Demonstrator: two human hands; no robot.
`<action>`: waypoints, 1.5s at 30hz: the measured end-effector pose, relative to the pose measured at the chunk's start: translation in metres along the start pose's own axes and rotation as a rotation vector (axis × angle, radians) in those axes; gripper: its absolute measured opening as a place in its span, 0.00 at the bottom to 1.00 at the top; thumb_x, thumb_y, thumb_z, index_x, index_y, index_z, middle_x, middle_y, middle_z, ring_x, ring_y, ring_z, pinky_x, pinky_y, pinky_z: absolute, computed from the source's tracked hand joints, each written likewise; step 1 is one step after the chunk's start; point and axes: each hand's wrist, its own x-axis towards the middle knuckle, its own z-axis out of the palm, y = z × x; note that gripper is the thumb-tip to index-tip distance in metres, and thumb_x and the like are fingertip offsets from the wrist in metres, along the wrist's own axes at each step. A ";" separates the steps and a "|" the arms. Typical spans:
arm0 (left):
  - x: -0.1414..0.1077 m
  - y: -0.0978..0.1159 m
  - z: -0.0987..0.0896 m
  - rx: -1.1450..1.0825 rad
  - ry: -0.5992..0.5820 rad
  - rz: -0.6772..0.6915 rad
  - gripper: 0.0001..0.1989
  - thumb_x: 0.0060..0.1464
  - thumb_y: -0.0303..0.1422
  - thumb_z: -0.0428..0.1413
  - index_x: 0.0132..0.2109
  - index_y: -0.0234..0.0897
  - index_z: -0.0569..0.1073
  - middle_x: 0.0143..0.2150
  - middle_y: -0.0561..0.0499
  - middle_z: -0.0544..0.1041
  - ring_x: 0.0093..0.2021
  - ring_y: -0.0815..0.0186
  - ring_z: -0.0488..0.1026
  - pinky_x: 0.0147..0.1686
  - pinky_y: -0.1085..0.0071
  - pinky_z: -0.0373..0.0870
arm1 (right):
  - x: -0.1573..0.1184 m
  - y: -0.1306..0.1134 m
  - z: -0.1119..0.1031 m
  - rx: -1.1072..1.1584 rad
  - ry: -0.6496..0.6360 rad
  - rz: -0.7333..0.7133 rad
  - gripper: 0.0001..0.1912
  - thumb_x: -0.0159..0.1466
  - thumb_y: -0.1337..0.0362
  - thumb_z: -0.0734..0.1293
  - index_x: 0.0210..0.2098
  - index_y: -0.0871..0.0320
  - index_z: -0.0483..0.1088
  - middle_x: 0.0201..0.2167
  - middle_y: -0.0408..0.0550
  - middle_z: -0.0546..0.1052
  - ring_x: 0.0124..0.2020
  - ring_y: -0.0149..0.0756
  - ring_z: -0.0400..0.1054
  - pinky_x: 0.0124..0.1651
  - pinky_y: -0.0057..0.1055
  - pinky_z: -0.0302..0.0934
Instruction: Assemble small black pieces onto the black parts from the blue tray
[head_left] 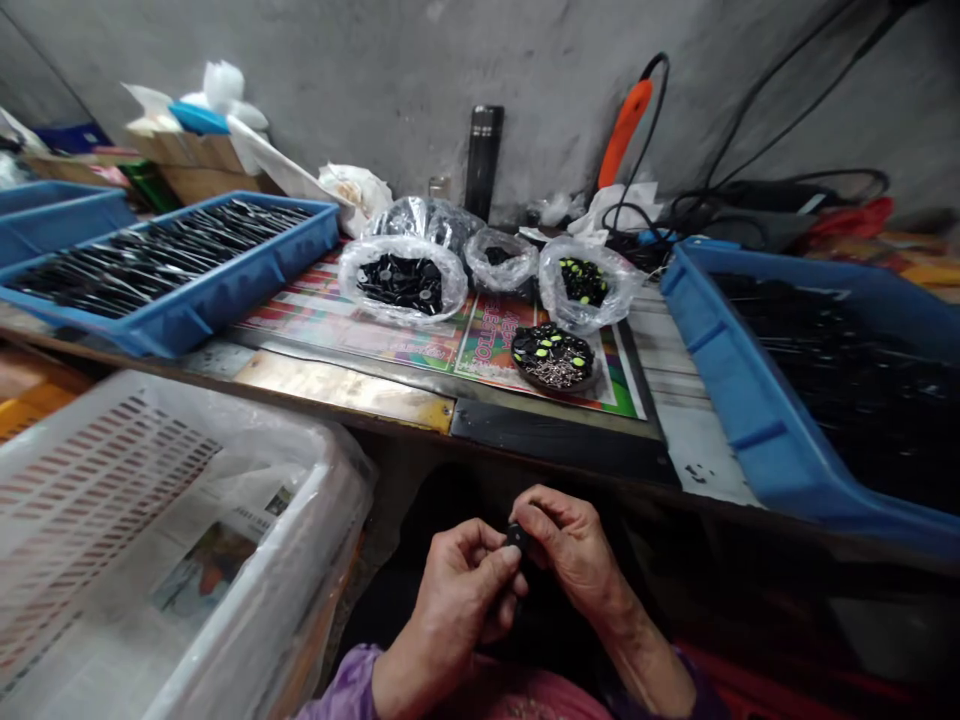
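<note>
Over my lap, below the bench edge, my left hand (461, 585) pinches a small black round part (517, 537) between thumb and fingers. My right hand (574, 550) is closed against the far side of the same part, thumb and forefinger pressed together at it. Whether those right fingertips hold a second tiny piece is hidden. On the bench in front lies a shallow dark dish (536, 381) with small metal screws, black pieces and yellow-green pieces. Behind it stand open plastic bags: one of black parts (401, 283), a smaller one (501, 258), and one of black and yellow-green pieces (583, 282).
A blue tray (176, 325) of long black parts stands at left, another blue tray (757, 430) of dark parts at right. A plastic-lined white basket (300, 500) sits low at left. A dark flask (484, 160) and an orange-handled tool (625, 132) are by the wall.
</note>
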 end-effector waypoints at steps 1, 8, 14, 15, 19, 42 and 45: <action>0.000 -0.001 0.000 -0.004 -0.001 0.001 0.32 0.34 0.56 0.71 0.31 0.35 0.67 0.21 0.53 0.74 0.13 0.78 0.60 0.13 0.80 0.50 | -0.001 0.001 0.002 -0.024 0.048 -0.020 0.23 0.64 0.44 0.69 0.27 0.59 0.72 0.19 0.41 0.66 0.18 0.26 0.55 0.20 0.24 0.50; 0.003 -0.002 -0.003 -0.008 -0.009 0.034 0.32 0.35 0.56 0.71 0.31 0.36 0.66 0.20 0.54 0.74 0.13 0.77 0.60 0.12 0.80 0.51 | -0.003 0.003 0.007 -0.064 0.103 -0.033 0.25 0.65 0.42 0.67 0.27 0.59 0.72 0.19 0.42 0.65 0.18 0.27 0.55 0.21 0.25 0.51; 0.002 -0.002 -0.004 0.019 -0.006 0.041 0.32 0.35 0.57 0.71 0.31 0.35 0.67 0.21 0.54 0.73 0.13 0.78 0.60 0.13 0.79 0.51 | -0.001 -0.004 -0.004 -0.059 -0.113 0.090 0.17 0.60 0.49 0.71 0.35 0.59 0.73 0.20 0.39 0.65 0.20 0.26 0.55 0.22 0.23 0.51; 0.002 -0.002 -0.004 0.022 0.002 0.040 0.33 0.34 0.57 0.71 0.31 0.35 0.67 0.20 0.54 0.73 0.13 0.78 0.60 0.13 0.79 0.51 | -0.001 -0.006 -0.004 -0.099 -0.099 0.077 0.15 0.60 0.53 0.71 0.34 0.59 0.73 0.20 0.39 0.65 0.21 0.26 0.55 0.23 0.23 0.52; 0.004 -0.004 -0.005 0.031 0.037 0.037 0.34 0.32 0.57 0.71 0.31 0.35 0.67 0.20 0.53 0.74 0.13 0.77 0.60 0.13 0.79 0.51 | -0.001 -0.008 -0.002 -0.159 -0.076 0.056 0.11 0.58 0.57 0.70 0.31 0.59 0.72 0.21 0.39 0.65 0.23 0.26 0.56 0.25 0.23 0.53; 0.000 -0.002 -0.004 0.016 0.023 0.009 0.32 0.32 0.56 0.72 0.30 0.35 0.68 0.20 0.52 0.74 0.13 0.76 0.61 0.13 0.78 0.51 | -0.008 0.001 0.004 -0.152 0.117 -0.048 0.22 0.64 0.44 0.68 0.29 0.58 0.74 0.19 0.42 0.66 0.20 0.28 0.57 0.23 0.26 0.53; -0.001 -0.002 -0.004 0.002 0.042 0.005 0.31 0.32 0.56 0.72 0.29 0.35 0.69 0.20 0.52 0.74 0.12 0.77 0.60 0.13 0.78 0.50 | -0.007 -0.001 0.000 -0.061 -0.043 0.074 0.19 0.63 0.46 0.70 0.31 0.58 0.73 0.20 0.41 0.66 0.20 0.28 0.57 0.23 0.26 0.52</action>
